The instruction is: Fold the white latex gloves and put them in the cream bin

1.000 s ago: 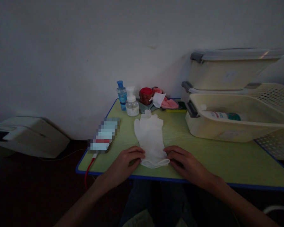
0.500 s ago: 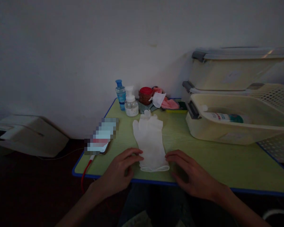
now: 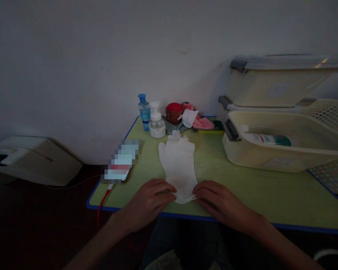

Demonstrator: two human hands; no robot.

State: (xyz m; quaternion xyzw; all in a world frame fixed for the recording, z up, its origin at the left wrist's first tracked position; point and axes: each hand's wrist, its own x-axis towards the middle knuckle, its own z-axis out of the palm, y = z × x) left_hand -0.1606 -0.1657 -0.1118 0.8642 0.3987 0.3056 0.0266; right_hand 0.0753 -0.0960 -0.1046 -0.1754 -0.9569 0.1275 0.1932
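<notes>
A white disposable glove point(image 3: 179, 161) lies flat on the green tabletop, its fingers toward the wall and its cuff toward me. At the cuff's left corner, my left hand point(image 3: 153, 198) is closed, pinching the edge between thumb and fingers. My right hand point(image 3: 218, 200) grips the right corner of the same cuff, fingertips on top and the thumb hidden below. Between the two hands the cuff edge sags slightly toward me. The glove's finger ends look folded or bunched together.
A phone point(image 3: 124, 159) with a red cable point(image 3: 100, 206) lies at left. Behind the glove stand a blue bottle point(image 3: 144, 112), a pump bottle point(image 3: 157, 125) and a red-lidded woven jar point(image 3: 174, 113). An open cream bin point(image 3: 270, 161) holding a bottle point(image 3: 270, 140) is at right.
Both hands have moved inward and closed on the cuff's corners. The cuff edge, flat and straighter before, is now pinched at both sides.
</notes>
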